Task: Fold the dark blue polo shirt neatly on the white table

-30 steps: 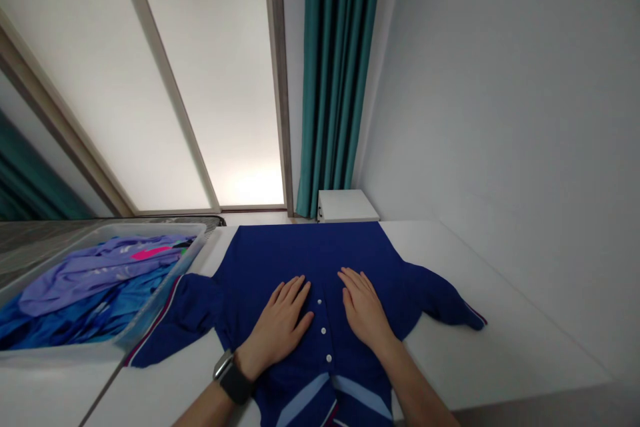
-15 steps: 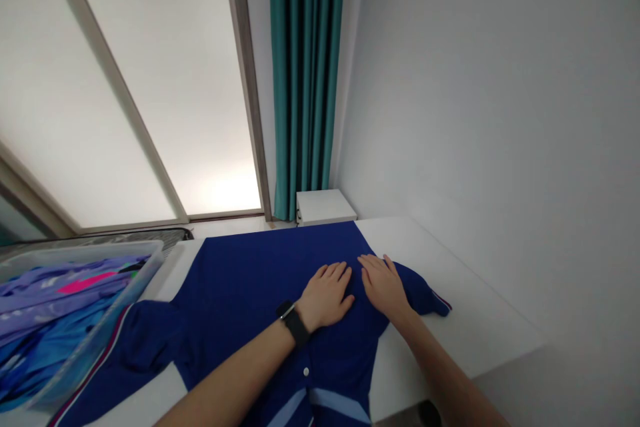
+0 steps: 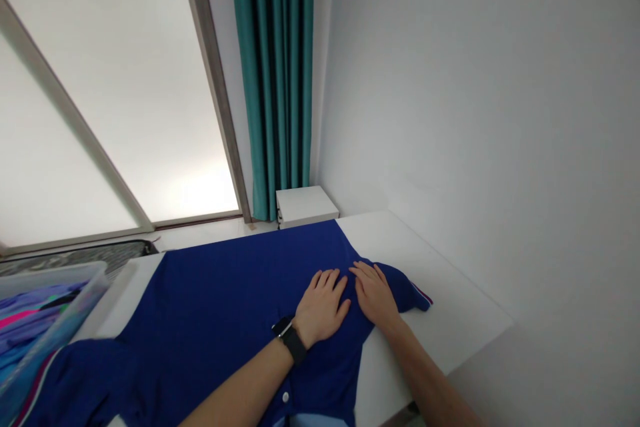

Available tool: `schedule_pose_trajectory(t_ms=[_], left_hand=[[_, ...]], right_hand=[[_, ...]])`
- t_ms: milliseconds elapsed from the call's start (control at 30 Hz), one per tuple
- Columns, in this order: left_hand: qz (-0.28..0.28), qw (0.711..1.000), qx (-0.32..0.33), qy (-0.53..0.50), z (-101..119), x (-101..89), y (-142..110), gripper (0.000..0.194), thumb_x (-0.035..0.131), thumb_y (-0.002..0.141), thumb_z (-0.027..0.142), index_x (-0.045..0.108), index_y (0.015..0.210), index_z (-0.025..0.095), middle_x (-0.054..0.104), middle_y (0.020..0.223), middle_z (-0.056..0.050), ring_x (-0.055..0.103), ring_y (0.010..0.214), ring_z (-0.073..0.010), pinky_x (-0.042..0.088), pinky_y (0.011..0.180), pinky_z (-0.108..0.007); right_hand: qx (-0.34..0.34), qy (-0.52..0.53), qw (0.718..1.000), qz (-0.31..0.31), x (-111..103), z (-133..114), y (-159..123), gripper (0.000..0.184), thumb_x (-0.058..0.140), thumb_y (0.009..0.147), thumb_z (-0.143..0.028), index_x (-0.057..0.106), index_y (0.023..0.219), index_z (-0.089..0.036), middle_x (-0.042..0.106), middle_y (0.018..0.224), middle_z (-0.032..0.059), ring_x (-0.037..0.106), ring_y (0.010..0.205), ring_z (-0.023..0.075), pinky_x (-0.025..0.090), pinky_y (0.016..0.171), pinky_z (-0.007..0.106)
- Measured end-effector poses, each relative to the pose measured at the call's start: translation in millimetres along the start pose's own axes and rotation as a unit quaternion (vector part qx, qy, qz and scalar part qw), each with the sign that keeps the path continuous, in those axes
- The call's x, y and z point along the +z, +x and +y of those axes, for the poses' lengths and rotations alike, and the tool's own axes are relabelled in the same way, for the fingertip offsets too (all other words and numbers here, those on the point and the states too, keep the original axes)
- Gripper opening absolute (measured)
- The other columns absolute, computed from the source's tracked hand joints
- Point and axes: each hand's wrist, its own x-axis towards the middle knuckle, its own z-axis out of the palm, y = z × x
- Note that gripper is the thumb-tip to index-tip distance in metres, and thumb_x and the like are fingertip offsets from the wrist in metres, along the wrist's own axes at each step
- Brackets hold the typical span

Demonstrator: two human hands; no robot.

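A dark blue button-front shirt (image 3: 220, 307) lies spread flat on a white table (image 3: 440, 307). My left hand (image 3: 320, 307), with a black watch on its wrist, rests palm down on the shirt near its right side. Close beside it, my right hand (image 3: 375, 293) lies flat on the cloth where the right sleeve (image 3: 407, 287) begins. Both hands have their fingers spread and hold nothing. The shirt's left sleeve (image 3: 65, 380) reaches toward the lower left corner.
A clear plastic bin (image 3: 55, 320) with several blue and purple garments stands at the left edge. A small white cabinet (image 3: 305, 205) sits behind the table under a teal curtain (image 3: 275, 73). A white wall runs along the right.
Both hands have slid together from the shirt's buttoned middle over to its right side, near the sleeve. The view has swung to the right, so the bin is mostly out of frame.
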Motion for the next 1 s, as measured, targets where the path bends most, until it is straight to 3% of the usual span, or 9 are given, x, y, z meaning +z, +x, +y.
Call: schedule_pose_trajectory(t_ms=[433, 633, 800, 900, 1000], left_hand=[[-0.006, 1.000, 0.009, 0.000, -2.9, 3.8, 1.8, 0.047, 0.038, 0.099, 0.040, 0.046, 0.141, 0.019, 0.044, 0.148, -0.012, 0.038, 0.138, -0.0262, 0.027, 0.116, -0.047], [0.002, 1.000, 0.007, 0.008, 0.1, 1.4, 2.6, 0.047, 0.035, 0.100, 0.042, 0.049, 0.139, 0.020, 0.047, 0.147, -0.011, 0.040, 0.137, -0.0258, 0.029, 0.116, -0.047], [0.005, 1.000, 0.010, 0.015, 0.5, 1.3, 1.8, 0.047, 0.036, 0.099, 0.042, 0.050, 0.138, 0.019, 0.047, 0.146, -0.012, 0.040, 0.137, -0.0267, 0.030, 0.115, -0.047], [0.009, 1.000, 0.015, 0.019, -0.2, 2.7, 1.7, 0.047, 0.036, 0.099, 0.042, 0.050, 0.138, 0.020, 0.048, 0.146, -0.011, 0.040, 0.137, -0.0265, 0.030, 0.115, -0.047], [0.010, 1.000, 0.016, 0.025, -0.4, 3.3, 1.9, 0.046, 0.036, 0.099, 0.041, 0.050, 0.138, 0.020, 0.048, 0.146, -0.011, 0.040, 0.136, -0.0264, 0.030, 0.115, -0.047]], right_hand=[[0.009, 0.073, 0.997, 0.023, 1.7, 6.1, 0.4, 0.041, 0.029, 0.093, -0.010, 0.062, 0.117, -0.018, 0.065, 0.125, 0.0085, 0.054, 0.123, 0.0191, 0.033, 0.111, 0.043], [0.027, 0.044, 0.996, 0.070, -13.6, 5.3, 0.8, 0.036, 0.034, 0.092, -0.011, 0.064, 0.109, -0.018, 0.070, 0.111, 0.0077, 0.060, 0.108, 0.0192, 0.035, 0.107, 0.040], [0.107, -0.059, 0.986, 0.117, -37.2, 32.4, -16.3, 0.035, 0.035, 0.094, -0.016, 0.063, 0.114, -0.017, 0.068, 0.110, 0.0096, 0.057, 0.106, 0.0227, 0.034, 0.102, 0.040], [0.198, -0.124, 0.968, 0.092, -46.1, 54.4, -36.7, 0.036, 0.036, 0.096, -0.023, 0.061, 0.119, -0.014, 0.066, 0.110, 0.0127, 0.056, 0.104, 0.0267, 0.037, 0.093, 0.041], [0.255, -0.149, 0.954, 0.060, -50.3, 66.9, -52.7, 0.032, 0.039, 0.096, -0.029, 0.065, 0.109, -0.016, 0.064, 0.106, 0.0129, 0.054, 0.101, 0.0291, 0.038, 0.086, 0.041]])
